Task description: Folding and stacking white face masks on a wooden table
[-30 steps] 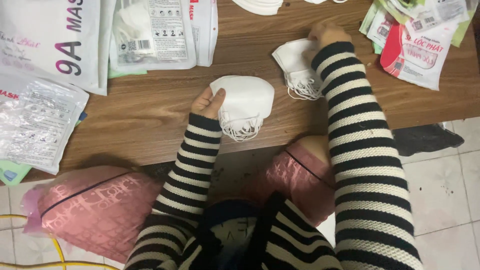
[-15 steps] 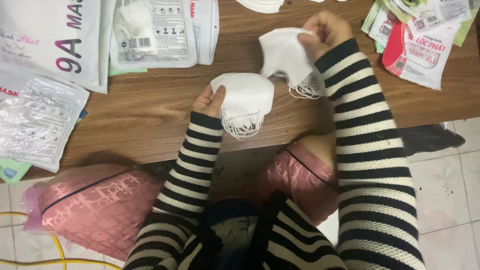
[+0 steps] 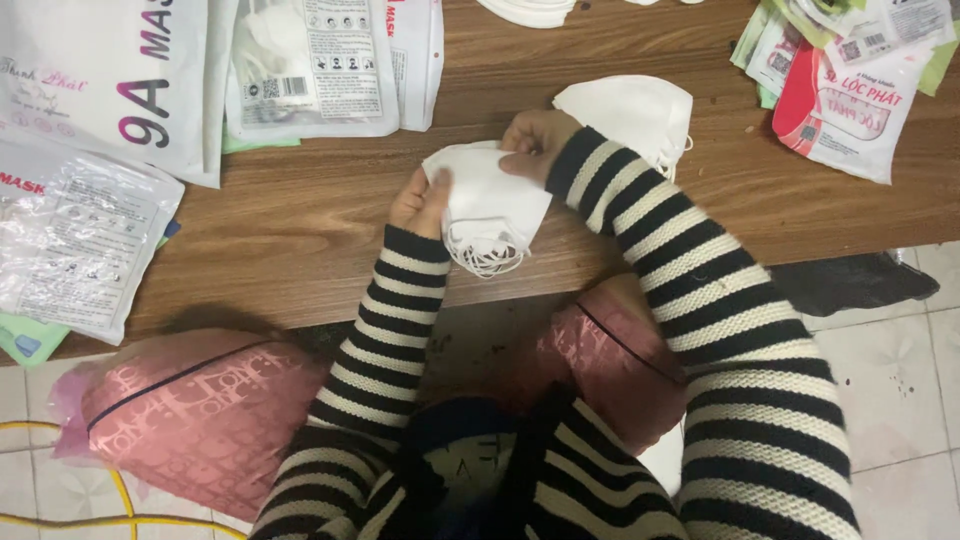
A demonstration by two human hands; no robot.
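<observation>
From my end, the folded white fabric face mask (image 3: 490,205) sits between both hands, low over the near edge of the brown wooden bench (image 3: 300,220); my left hand (image 3: 422,200) pinches its left edge with fingers closed on the cloth, and my right hand (image 3: 535,143) presses its upper right corner, fingers curled onto it; so both hands are holding the one mask.

The mask is plain white, folded flat into a rounded wedge; its thin white ear loops bunch at the lower end and hang just past the bench edge.

Just behind my right wrist lies a second white folded mask (image 3: 640,115), partly covered by the striped sleeve (image 3: 680,270); I cannot tell whether the two masks touch. To the far left lie clear and white printed plastic mask packets (image 3: 310,70), well apart from the hands; a red and white packet (image 3: 850,110) lies at the far right; another stack of white masks (image 3: 525,10) shows at the top edge. Pink patterned fabric (image 3: 190,410) covers my knees below the bench.
</observation>
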